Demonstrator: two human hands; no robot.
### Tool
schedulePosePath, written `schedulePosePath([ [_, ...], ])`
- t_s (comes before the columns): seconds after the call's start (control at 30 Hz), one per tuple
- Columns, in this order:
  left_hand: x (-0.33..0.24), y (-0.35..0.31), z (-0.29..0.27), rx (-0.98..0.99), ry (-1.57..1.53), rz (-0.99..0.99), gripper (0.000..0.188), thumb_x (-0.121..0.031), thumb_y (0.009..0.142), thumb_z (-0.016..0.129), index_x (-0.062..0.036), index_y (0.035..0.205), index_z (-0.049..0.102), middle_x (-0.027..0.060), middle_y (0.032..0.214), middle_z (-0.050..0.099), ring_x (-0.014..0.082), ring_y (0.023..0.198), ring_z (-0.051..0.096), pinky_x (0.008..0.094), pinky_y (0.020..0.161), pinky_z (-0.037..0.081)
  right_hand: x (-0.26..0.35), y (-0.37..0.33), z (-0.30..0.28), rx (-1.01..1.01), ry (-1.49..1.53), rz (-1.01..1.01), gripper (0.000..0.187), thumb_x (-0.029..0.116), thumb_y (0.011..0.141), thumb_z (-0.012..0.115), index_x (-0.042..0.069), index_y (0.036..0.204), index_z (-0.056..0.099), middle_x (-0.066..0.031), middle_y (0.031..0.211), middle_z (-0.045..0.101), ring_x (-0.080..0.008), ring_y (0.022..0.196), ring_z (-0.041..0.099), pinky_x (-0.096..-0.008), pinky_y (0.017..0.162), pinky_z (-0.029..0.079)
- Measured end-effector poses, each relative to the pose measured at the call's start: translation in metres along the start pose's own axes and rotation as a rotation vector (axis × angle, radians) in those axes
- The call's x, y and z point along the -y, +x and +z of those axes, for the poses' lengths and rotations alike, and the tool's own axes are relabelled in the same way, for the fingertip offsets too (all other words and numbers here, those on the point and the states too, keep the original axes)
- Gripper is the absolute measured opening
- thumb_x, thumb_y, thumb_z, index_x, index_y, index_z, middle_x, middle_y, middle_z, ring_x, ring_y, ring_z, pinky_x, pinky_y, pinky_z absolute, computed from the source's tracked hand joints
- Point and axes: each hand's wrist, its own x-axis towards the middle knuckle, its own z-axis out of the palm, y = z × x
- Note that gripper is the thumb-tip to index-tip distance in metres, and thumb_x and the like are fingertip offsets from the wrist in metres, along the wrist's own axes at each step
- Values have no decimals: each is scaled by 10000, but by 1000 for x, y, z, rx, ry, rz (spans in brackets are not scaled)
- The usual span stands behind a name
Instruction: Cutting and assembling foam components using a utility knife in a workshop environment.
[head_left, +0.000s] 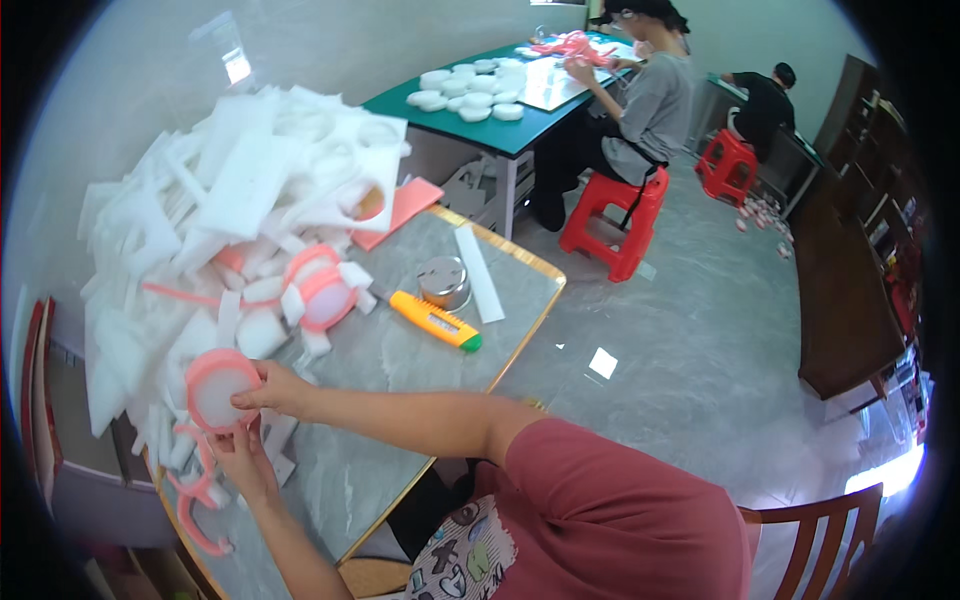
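Observation:
Both of my hands hold a round white foam disc with a pink foam rim (221,390) above the table's left side. My right hand (278,389) grips its right edge, with the thumb on the white face. From below, my left hand (243,458) pinches the lower edge. Curved pink foam offcuts (205,520) lie beside my left hand. Farther back, more pink-rimmed white foam rounds (326,300) rest against the pile. A yellow-handled knife with a green end (436,321) lies next to a round metal tin (444,282).
A tall heap of white foam scraps (250,170) covers the table's (365,440) far left. Near the tin lie a white strip (480,273) and a pink foam sheet (400,212). Beyond, a person (655,110) works at a green table (400,97); another sits farther back.

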Motion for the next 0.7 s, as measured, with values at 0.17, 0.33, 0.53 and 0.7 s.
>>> schedulePosePath([
  [0.17,2,7,5,8,157,38,515,-184,905,550,-67,1337,295,81,1224,409,205,1097,474,333,866,432,27,14,-31,-32,-715,-471,405,25,649,691,79,1040,598,-71,1067,574,-213,1014,541,-337,870,444],
  [0.33,19,15,-24,-14,309,70,609,-245,917,535,-82,1388,185,73,1190,405,166,985,498,311,766,450,27,14,-30,106,-1180,-785,352,-49,540,638,140,834,677,-115,1031,536,-312,1044,481,-375,904,413],
  [0.53,22,25,-41,-164,163,-97,527,-247,929,523,-17,1333,275,57,1067,532,150,870,564,299,774,468,29,15,-29,256,-1151,-860,428,-59,559,635,120,947,660,-141,1140,487,-333,1065,469,-386,913,406],
  [0.7,23,29,-43,-234,-3,-65,400,-265,943,483,35,1204,441,96,1103,575,189,925,588,315,836,475,2,7,-11,-208,-593,-247,790,116,630,745,65,1325,373,-137,1226,458,-281,1094,484,-387,875,437],
])
